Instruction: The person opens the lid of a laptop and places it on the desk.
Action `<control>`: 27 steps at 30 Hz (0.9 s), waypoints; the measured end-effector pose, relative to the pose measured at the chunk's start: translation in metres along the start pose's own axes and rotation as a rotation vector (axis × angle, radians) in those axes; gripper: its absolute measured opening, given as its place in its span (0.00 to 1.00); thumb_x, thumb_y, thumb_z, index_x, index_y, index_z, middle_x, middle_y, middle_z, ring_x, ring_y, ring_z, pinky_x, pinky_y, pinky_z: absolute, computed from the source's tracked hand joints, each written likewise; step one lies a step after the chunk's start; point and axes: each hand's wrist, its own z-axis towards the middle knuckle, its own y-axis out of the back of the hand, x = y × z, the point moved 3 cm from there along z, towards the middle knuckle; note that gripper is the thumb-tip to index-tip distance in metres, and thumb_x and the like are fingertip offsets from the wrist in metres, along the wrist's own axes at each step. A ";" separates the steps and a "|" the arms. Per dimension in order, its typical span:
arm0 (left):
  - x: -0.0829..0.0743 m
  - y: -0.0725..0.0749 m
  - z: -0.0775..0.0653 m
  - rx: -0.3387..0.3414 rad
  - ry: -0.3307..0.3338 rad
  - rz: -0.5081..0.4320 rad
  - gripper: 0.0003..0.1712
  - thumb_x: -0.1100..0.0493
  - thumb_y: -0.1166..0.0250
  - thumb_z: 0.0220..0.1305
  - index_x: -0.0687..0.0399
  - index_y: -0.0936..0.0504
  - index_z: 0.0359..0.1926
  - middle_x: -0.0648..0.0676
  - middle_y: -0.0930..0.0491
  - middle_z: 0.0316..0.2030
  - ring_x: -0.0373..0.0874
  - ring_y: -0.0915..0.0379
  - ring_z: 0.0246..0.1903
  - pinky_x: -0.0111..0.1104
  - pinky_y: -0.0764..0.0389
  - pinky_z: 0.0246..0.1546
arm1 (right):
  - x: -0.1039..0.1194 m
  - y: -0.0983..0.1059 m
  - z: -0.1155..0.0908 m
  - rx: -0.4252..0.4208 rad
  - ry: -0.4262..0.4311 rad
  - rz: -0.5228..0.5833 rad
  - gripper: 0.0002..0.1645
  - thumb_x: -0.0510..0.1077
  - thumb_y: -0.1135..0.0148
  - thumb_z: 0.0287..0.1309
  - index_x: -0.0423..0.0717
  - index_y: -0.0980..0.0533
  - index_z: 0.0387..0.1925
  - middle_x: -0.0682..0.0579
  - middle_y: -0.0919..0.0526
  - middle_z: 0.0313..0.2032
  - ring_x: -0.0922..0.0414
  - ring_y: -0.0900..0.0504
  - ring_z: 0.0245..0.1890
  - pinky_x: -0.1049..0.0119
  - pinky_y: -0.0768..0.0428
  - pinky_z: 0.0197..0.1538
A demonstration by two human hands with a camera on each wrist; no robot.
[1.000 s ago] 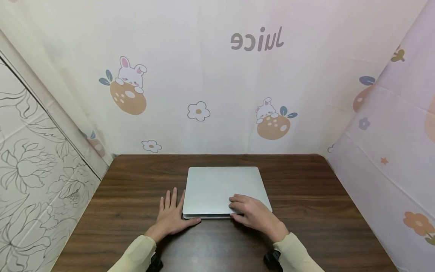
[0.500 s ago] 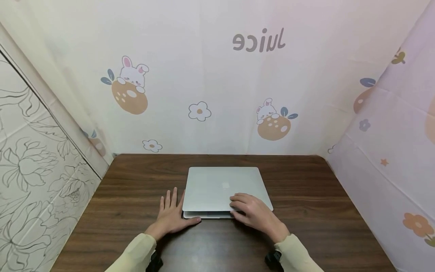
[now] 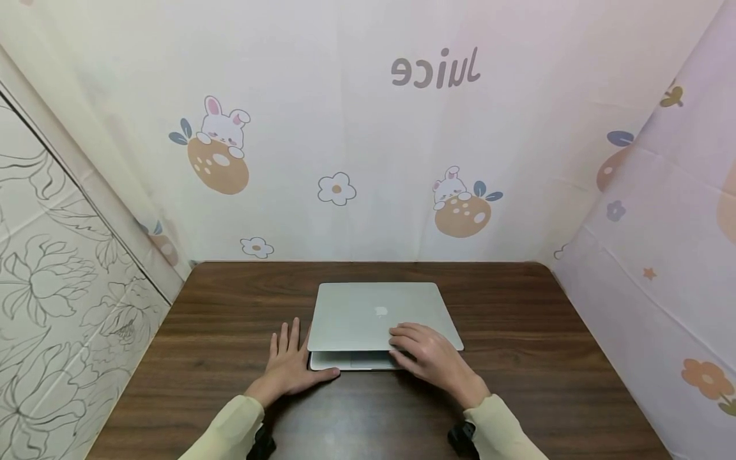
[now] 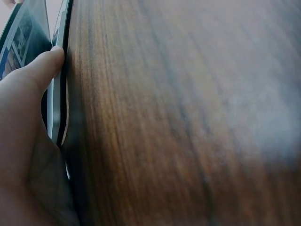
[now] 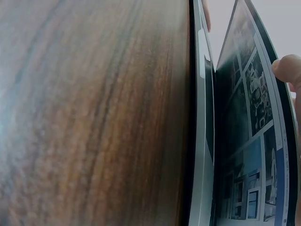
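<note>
A silver laptop lies on the wooden table, its lid partly raised above the base. My right hand pinches the lid's front edge, thumb below and fingers on top. In the right wrist view, the lit screen shows pictures, and my right thumb is at its border. My left hand lies flat with spread fingers at the laptop's left side. Its thumb rests on the front edge of the base.
The brown wooden table extends on both sides of the laptop. Behind it hangs a pale curtain with rabbit and flower prints. A line-drawn floral panel stands at the left, and more printed cloth hangs at the right.
The lid has risen from nearly closed to a wider gap, its front edge lifted by my right hand, which has moved up slightly. My left hand has stayed in place.
</note>
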 end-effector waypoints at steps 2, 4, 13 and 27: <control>0.000 0.000 0.000 0.002 0.001 0.001 0.74 0.10 0.43 0.47 0.50 0.52 0.83 0.65 0.69 0.82 0.66 0.78 0.81 0.60 0.72 0.77 | 0.000 0.001 0.001 -0.009 0.008 -0.005 0.10 0.44 0.29 0.63 0.45 0.13 0.43 0.48 0.10 0.48 0.50 0.12 0.49 0.55 0.13 0.51; 0.000 0.001 -0.001 0.004 -0.002 -0.002 0.75 0.10 0.43 0.47 0.50 0.52 0.83 0.65 0.69 0.82 0.66 0.79 0.81 0.60 0.73 0.77 | -0.001 0.002 0.002 -0.016 0.013 -0.008 0.10 0.44 0.28 0.62 0.45 0.13 0.43 0.48 0.10 0.47 0.50 0.11 0.49 0.55 0.13 0.50; 0.001 0.000 0.000 0.002 -0.003 -0.004 0.73 0.10 0.43 0.47 0.48 0.48 0.82 0.65 0.69 0.82 0.66 0.78 0.81 0.60 0.72 0.77 | -0.002 0.007 0.006 -0.035 0.033 -0.026 0.10 0.43 0.27 0.60 0.44 0.13 0.42 0.47 0.10 0.46 0.51 0.11 0.48 0.57 0.12 0.48; -0.006 0.012 -0.005 0.035 0.005 0.006 0.69 0.13 0.41 0.49 0.56 0.39 0.79 0.67 0.65 0.82 0.68 0.73 0.80 0.62 0.68 0.77 | -0.007 0.013 0.014 -0.020 0.037 -0.025 0.09 0.44 0.30 0.64 0.43 0.13 0.43 0.47 0.10 0.46 0.51 0.10 0.47 0.58 0.12 0.48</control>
